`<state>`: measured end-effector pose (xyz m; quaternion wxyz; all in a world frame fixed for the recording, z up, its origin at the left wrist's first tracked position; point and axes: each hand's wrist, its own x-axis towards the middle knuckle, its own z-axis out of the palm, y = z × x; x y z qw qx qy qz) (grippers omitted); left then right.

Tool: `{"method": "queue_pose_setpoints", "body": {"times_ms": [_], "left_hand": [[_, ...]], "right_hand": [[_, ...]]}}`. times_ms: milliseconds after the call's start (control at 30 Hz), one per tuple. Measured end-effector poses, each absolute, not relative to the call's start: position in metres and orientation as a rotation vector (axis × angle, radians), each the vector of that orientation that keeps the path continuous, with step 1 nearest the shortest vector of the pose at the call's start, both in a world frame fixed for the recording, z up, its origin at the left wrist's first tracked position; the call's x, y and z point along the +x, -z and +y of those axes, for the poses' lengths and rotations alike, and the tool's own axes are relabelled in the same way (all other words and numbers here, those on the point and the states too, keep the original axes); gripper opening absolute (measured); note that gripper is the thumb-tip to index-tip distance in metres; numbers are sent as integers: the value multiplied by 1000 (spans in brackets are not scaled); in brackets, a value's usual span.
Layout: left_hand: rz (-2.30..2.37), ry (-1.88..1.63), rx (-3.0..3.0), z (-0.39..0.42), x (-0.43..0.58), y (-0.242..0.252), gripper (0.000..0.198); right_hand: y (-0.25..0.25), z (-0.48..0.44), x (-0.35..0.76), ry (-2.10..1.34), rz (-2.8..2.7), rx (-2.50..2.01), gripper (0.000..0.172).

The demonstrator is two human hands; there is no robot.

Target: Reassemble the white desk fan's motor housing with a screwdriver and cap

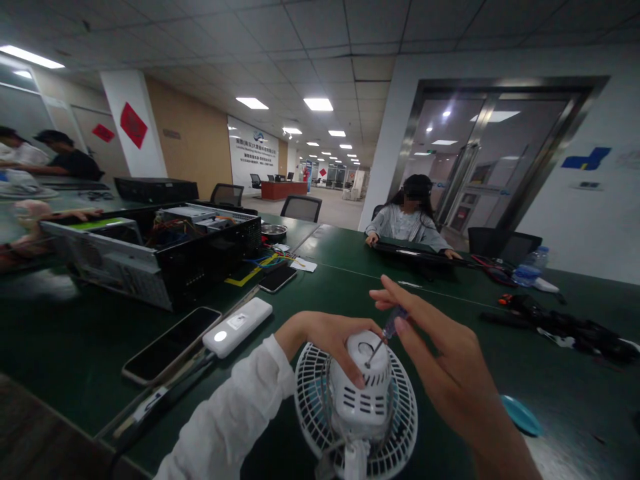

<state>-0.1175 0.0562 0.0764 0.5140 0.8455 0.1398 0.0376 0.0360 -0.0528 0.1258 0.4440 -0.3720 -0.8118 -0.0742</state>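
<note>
White housing (367,383) at lower centre: clamp it with the pressed-together fingers of your left hand (327,337) and keep the screwdriver (389,331), pinched in your right hand (445,363), square to it.

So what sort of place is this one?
Probably an open-plan office used for electronics repair: a long green table, an opened computer chassis, glass doors. The left hand grips a small white fan; the right hand holds a screwdriver to it.

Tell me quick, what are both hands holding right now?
Left hand: gripping the fan motor housing.
Right hand: holding a small screwdriver, tip against that housing.
</note>
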Motion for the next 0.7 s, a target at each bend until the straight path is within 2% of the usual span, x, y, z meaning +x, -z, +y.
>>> {"method": "queue_pose_setpoints", "body": {"times_ms": [100,200,267,400,467,567,633,700], "left_hand": [[270,-63,1992,55,-117,-78,54],[288,-105,2005,53,-117,-81,59],[275,-105,2011,52,-117,-82,61],[269,-107,2038,54,-116,-80,64],[284,-112,2048,54,-116,-80,65],[303,-101,2046,53,-116,-81,65],[306,-85,2035,53,-117,-81,65],[314,-78,2018,54,-117,-79,68]], "right_hand": [[-124,-51,33,262,-2005,-916,31],[-121,-46,27,501,-1902,-912,15],[-120,-44,24,526,-1889,-909,18],[-122,-46,25,315,-1974,-877,35],[-123,-48,25,301,-1987,-874,32],[-124,-49,26,383,-1947,-901,18],[-125,-51,27,365,-1943,-921,20],[-127,-54,31,281,-1981,-920,30]]}}
